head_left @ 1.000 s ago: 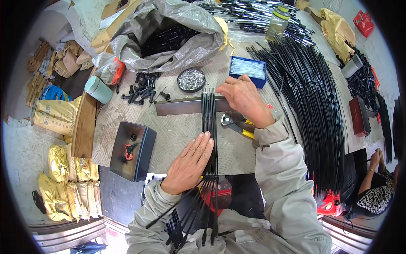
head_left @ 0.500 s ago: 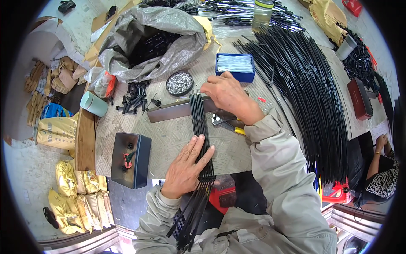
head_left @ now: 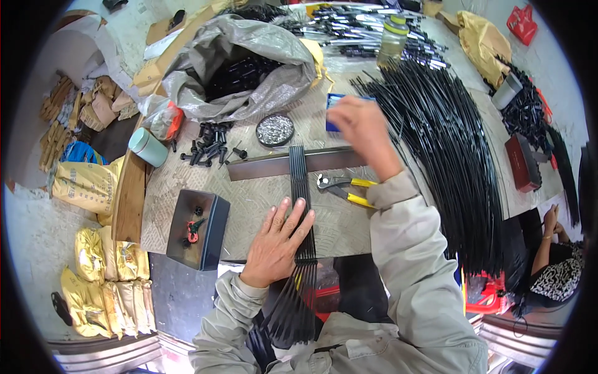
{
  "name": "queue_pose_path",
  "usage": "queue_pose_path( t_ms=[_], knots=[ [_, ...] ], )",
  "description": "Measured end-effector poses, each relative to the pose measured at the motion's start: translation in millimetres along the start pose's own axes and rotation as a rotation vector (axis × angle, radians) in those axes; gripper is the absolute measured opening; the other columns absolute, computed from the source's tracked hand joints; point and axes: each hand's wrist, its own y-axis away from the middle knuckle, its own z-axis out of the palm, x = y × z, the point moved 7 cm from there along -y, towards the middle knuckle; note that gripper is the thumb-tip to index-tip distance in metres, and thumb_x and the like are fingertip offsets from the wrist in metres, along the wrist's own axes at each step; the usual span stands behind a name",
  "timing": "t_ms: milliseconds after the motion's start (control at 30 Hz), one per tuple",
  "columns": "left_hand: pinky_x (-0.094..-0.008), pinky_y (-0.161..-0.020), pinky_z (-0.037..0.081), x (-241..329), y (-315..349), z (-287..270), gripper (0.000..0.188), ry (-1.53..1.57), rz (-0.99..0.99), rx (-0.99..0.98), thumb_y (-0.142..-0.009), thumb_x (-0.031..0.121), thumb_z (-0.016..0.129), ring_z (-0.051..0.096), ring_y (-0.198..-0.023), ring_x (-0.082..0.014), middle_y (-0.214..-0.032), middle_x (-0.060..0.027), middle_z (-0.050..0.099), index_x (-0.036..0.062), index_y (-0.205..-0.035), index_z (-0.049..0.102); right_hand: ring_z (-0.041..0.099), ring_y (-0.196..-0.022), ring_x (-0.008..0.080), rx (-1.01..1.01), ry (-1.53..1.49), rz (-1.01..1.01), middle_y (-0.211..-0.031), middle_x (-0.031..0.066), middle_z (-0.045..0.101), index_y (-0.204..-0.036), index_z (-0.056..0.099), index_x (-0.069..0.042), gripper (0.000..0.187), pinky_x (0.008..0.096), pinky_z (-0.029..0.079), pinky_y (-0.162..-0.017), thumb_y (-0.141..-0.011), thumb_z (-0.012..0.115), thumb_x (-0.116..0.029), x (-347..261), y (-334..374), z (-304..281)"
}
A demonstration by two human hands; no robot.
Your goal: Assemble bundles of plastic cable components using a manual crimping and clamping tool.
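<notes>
My left hand lies flat with fingers spread, pressing on a row of thin black rods. The rods lie side by side across a dark metal bar, and their near ends fan out over the table edge. My right hand hovers at the blue box with its fingers curled together. It partly hides the box, and anything between the fingertips is too blurred to make out. Yellow-handled pliers lie right of the rods. A round dish of small silver pieces stands beyond the bar.
Black plastic parts lie by a grey woven sack. A dark open box stands left, near a pale green cup. Long black rods heap on the right, below a bottle. Another person's hands show far right.
My right hand has moved from the rods' far ends right to the blue box. The pliers have come into fuller view. My left hand stays on the rods, whose near ends now fan wider.
</notes>
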Motion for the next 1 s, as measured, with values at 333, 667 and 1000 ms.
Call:
queue_pose_path(
  t_ms=[333,667,1000],
  knots=[
    [-0.0434,-0.103,0.028,6.1,14.0,-6.9,0.079,0.278,0.0,0.061,-0.073,0.049,0.06,0.031,-0.129,-0.0323,-0.14,-0.0129,0.033,0.0029,-0.133,0.036,0.056,-0.081,0.0278,-0.334,0.3,-0.035,-0.075,0.0071,0.057,-0.066,0.061,-0.01,0.006,0.0378,0.045,-0.07,-0.072,0.06,-0.01,62.2,-22.7,11.3],
    [-0.0427,-0.102,0.031,6.8,17.5,-6.9,0.085,0.293,-0.002,0.057,-0.07,0.057,0.059,0.033,-0.127,-0.0329,-0.138,-0.0134,0.035,0.0021,-0.131,0.038,0.058,-0.074,0.0281,-0.085,0.043,0.126,-0.074,0.0088,0.058,-0.079,0.058,-0.007,0.006,0.0364,0.045,-0.063,-0.079,0.052,-0.006,38.1,-18.1,-15.2],
    [-0.0428,-0.101,0.032,7.9,9.1,-5.0,0.087,0.284,-0.005,0.019,-0.069,0.061,0.058,0.034,-0.126,-0.0333,-0.137,-0.0138,0.036,0.0018,-0.13,0.04,0.06,-0.068,0.0294,-0.304,-0.105,-0.019,-0.073,0.0073,0.059,-0.079,0.065,-0.014,0.011,0.0396,0.045,-0.055,-0.075,0.056,-0.011,-18.8,22.9,20.2]
  ],
)
